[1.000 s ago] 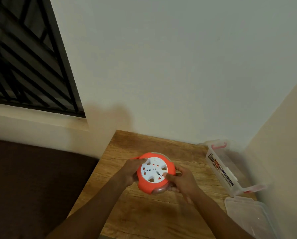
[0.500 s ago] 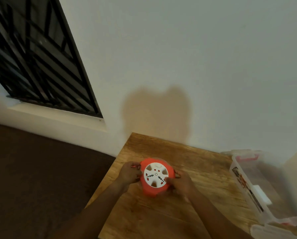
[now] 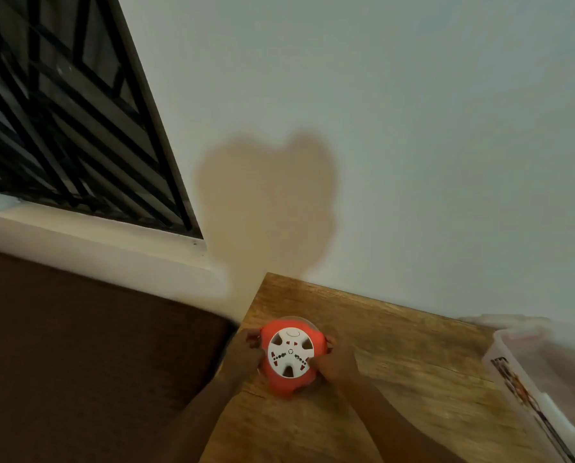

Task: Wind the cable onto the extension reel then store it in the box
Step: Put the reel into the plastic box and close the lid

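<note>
1. We see our left hand [image 3: 246, 354] curled against the left edge of the extension reel [image 3: 291, 359], fingers closed on its orange rim.
2. Our right hand [image 3: 336, 362] grips the reel's right side, with fingertips reaching onto the edge of the white face.
3. The reel sits between our two hands over the near-left part of the wooden table [image 3: 396, 379]. It is orange with a round white socket face turned up toward us; we cannot tell whether its base rests on the wood or is held just above it.
4. We cannot make out any loose cable; a pale translucent rim shows behind the orange body.
5. The clear plastic box [image 3: 539, 389] stands at the table's right edge, well apart from the reel, blurred, with a printed label along its near wall.
6. The table's back edge meets a pale wall [image 3: 413, 128], where a soft brownish shadow falls above the reel.
7. To the left we see a dark brown surface [image 3: 79, 362] beside the table, and above it a window with black bars [image 3: 62, 111] over a white sill.
</note>
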A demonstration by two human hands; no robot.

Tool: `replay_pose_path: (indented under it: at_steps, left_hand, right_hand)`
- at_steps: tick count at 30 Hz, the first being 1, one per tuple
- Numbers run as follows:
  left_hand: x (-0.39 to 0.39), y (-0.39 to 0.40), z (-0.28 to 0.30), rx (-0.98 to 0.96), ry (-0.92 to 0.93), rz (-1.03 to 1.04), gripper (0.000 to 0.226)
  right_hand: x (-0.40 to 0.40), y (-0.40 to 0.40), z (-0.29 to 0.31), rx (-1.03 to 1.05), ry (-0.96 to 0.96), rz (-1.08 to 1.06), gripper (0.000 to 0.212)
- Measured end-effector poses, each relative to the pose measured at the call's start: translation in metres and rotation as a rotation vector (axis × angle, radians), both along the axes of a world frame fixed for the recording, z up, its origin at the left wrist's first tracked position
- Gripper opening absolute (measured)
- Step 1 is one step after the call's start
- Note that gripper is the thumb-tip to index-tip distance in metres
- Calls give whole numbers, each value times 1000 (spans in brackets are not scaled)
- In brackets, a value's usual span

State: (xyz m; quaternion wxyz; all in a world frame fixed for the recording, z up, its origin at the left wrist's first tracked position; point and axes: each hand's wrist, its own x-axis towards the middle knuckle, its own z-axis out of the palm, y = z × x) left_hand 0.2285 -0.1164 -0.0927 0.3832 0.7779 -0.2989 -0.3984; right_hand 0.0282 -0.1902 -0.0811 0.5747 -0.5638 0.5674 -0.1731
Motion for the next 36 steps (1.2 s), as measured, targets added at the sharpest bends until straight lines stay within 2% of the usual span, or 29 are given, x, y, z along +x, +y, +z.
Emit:
replay_pose_path:
  at_steps: [5, 9, 13, 19, 24, 29, 36]
  left_hand:
    - [16, -9, -11, -11, -63, -63, 38]
    - [11, -13, -14, -51, -259, -107, 24]
    - [8, -17, -12, -54, -302, -98, 25]
    - [-13, -14, -9, -195, -392, -58, 19]
    - [-59, -24, -1, -360, -511, -322, 21]
    - [-129, -48, 21, -456, -461, -574, 22]
    - [-236, -82, 51, -486, -455, -814, 29]
  right_hand:
    - [15, -2, -4, -109, 111, -8, 56]
    - [15, 1, -4, -181, 153, -26, 48]
    - [13, 6, -1, -250, 177, 7, 43]
    - [-9, 14, -3, -302, 224, 11, 38]
    - [-53, 27, -4, -291, 354, 11, 67]
    - [-115, 49, 0, -318, 355, -92, 65]
    - [-218, 93, 9, -315, 323, -324, 62]
